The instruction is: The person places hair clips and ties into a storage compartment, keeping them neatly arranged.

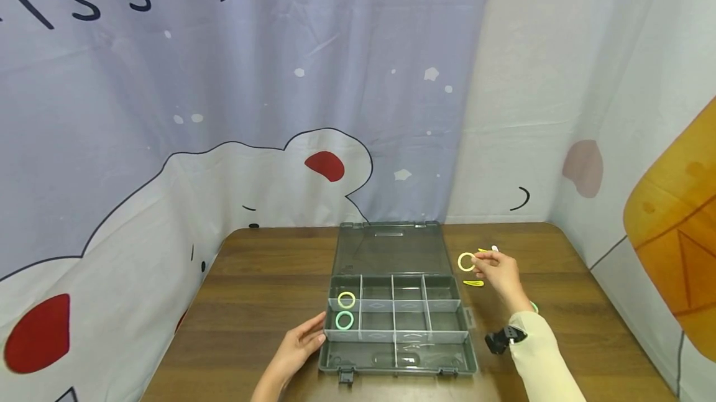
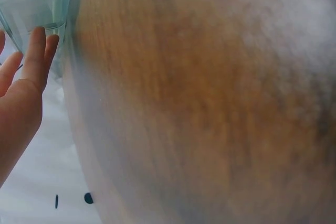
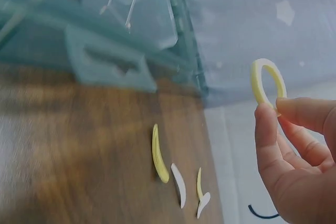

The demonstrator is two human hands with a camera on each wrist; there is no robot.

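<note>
My right hand [image 1: 500,274] pinches a pale yellow hair tie [image 3: 256,81] between thumb and fingertips, raised to the right of the compartment box [image 1: 398,372]. The box is see-through grey, its lid [image 1: 388,253] laid back. My left hand [image 1: 298,350] rests its fairly straight fingers against the box's left side. In the left column of compartments are another yellow hair tie [image 1: 346,293] and a green hair tie [image 1: 344,328]. Near the right hand on the table lie a yellow hair clip [image 3: 156,153], a white clip [image 3: 179,184] and further yellow and white clips [image 3: 199,183].
Behind my right wrist a green ring [image 1: 534,307] shows partly on the wooden table [image 1: 268,278]. The box has a side handle [image 1: 469,317] on its right and a latch [image 1: 346,377] hanging at the front. A printed curtain [image 1: 403,110] hangs along the table's back edge.
</note>
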